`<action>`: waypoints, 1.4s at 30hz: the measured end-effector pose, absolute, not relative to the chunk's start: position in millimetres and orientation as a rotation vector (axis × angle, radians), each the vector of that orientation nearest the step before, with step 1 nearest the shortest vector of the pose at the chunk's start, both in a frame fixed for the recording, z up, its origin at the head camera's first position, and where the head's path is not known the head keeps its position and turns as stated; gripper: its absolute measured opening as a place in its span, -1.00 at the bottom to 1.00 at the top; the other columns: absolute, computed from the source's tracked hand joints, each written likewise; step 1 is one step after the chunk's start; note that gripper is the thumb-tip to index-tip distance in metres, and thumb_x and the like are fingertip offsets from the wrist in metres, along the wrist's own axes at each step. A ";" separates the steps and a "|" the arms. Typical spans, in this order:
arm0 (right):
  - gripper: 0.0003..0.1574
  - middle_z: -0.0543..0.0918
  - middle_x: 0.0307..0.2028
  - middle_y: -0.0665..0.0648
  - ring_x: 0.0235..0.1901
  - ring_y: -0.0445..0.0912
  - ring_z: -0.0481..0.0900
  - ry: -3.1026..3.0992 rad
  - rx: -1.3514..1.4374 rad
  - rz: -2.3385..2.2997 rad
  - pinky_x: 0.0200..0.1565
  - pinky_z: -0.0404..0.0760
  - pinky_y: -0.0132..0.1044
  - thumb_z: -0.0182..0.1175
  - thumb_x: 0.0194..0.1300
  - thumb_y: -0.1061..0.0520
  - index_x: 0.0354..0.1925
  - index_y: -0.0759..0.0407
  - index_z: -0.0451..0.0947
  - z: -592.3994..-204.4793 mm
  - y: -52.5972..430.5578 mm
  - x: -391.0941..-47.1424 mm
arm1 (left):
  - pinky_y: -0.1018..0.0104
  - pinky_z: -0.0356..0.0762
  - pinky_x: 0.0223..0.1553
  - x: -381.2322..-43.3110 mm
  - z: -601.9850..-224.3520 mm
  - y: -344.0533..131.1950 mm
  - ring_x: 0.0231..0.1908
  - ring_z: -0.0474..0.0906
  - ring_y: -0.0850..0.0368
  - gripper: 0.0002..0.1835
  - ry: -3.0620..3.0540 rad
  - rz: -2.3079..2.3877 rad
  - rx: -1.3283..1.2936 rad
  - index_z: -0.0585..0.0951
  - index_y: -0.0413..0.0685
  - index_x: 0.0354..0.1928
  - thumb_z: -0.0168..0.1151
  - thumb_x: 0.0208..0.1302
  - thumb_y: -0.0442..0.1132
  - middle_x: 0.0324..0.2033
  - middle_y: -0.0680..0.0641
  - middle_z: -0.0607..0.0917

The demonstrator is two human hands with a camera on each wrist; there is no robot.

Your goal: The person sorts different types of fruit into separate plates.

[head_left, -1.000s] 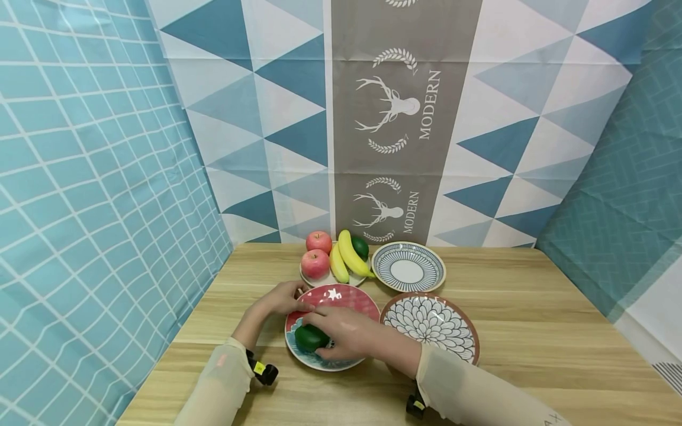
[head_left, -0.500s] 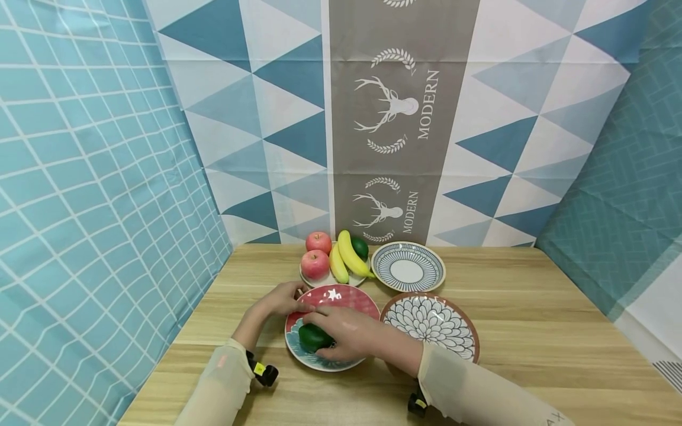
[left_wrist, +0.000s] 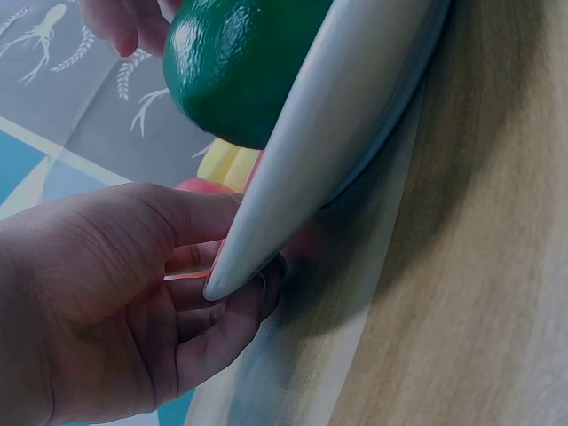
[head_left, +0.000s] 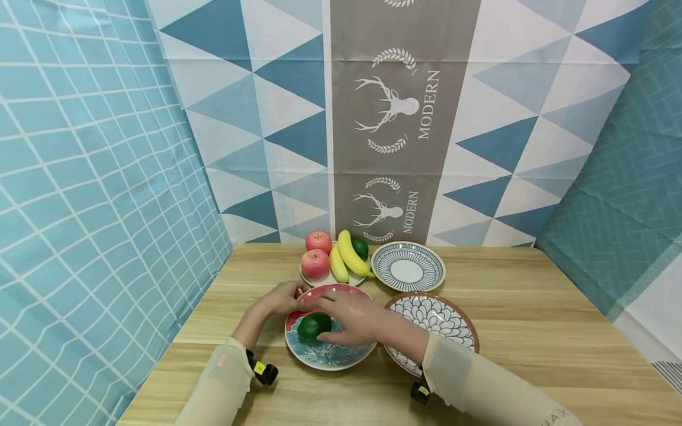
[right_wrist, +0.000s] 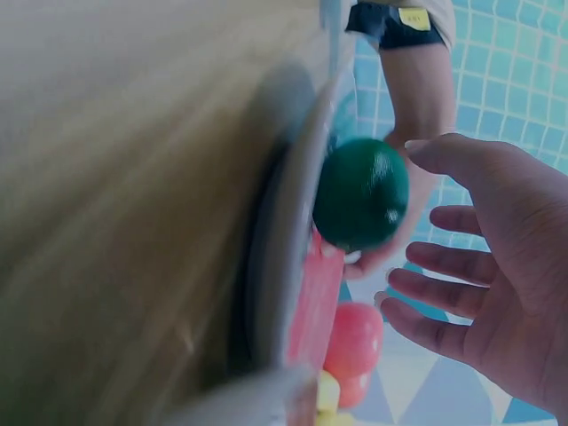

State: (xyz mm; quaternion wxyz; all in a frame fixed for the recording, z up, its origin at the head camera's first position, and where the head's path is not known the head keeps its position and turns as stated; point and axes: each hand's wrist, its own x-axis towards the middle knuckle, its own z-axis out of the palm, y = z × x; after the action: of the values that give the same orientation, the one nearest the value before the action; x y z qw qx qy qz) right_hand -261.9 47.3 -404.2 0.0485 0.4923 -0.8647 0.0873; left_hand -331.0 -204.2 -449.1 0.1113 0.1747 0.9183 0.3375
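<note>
We noted the two-tone plate [head_left: 335, 356], its rim pinched by the left hand [head_left: 284, 299]. We found the right hand [head_left: 351, 316] wide-spread, gripping nothing and nearer the avocado [head_left: 314, 326], which lay on the plate, left of that palm, long axis roughly crosswise.

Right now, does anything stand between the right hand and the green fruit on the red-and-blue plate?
Nothing visible does: no object lies between the right hand and the green fruit, though I cannot tell whether they touch. The left hand holds the plate's rim, off that path.
</note>
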 end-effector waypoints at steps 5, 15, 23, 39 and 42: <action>-0.21 0.56 0.31 0.00 0.22 -0.12 0.58 -2.631 1.424 0.293 0.18 0.63 -0.16 0.33 0.43 -0.26 0.46 0.01 0.44 -395.8 56.1 -275.8 | 0.25 0.54 -0.26 -330.5 -448.7 -204.9 -0.28 0.54 0.09 -0.72 2.705 1.008 0.492 0.64 -0.11 -0.08 0.53 0.29 -0.20 -0.32 -0.02 0.64; -0.33 0.63 0.18 0.06 0.03 -0.09 0.61 -2.723 1.241 0.271 0.10 0.66 -0.12 0.35 0.39 -0.16 0.36 0.01 0.51 -393.3 78.1 -314.0 | 0.20 0.57 -0.14 -331.0 -448.6 -206.6 -0.20 0.56 0.07 -0.67 2.711 1.016 0.447 0.66 -0.11 -0.04 0.56 0.25 -0.18 -0.24 -0.04 0.66; -0.33 0.63 0.17 0.12 0.08 0.00 0.63 -2.768 1.127 0.325 0.17 0.61 -0.04 0.37 0.40 -0.10 0.36 0.10 0.53 -387.5 94.4 -341.1 | 0.20 0.57 -0.18 -333.4 -447.7 -206.8 -0.22 0.55 0.07 -0.67 2.695 1.030 0.433 0.66 -0.10 -0.02 0.55 0.27 -0.17 -0.25 -0.05 0.64; -0.45 0.65 0.13 0.27 0.06 0.13 0.63 -2.830 0.947 0.301 0.17 0.60 0.09 0.34 0.42 0.06 0.29 0.21 0.56 -380.6 106.8 -396.8 | 0.19 0.58 -0.15 -331.8 -449.0 -205.8 -0.19 0.56 0.07 -0.64 2.698 1.011 0.430 0.66 -0.10 0.00 0.56 0.26 -0.15 -0.23 -0.04 0.65; -0.43 0.63 0.18 0.28 0.15 0.17 0.61 -2.870 0.880 0.309 0.26 0.53 0.17 0.34 0.43 0.05 0.31 0.21 0.54 -378.7 108.0 -405.5 | 0.20 0.57 -0.16 -331.2 -449.4 -203.4 -0.20 0.56 0.08 -0.64 2.704 1.009 0.435 0.66 -0.11 0.01 0.56 0.26 -0.15 -0.23 -0.04 0.66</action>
State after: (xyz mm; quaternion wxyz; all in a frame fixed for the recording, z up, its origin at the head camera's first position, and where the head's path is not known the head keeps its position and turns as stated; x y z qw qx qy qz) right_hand -405.5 108.0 -378.7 0.0619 0.2909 -0.9493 0.1022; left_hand -331.2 -203.4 -449.4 0.1112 0.1480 0.9207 0.3435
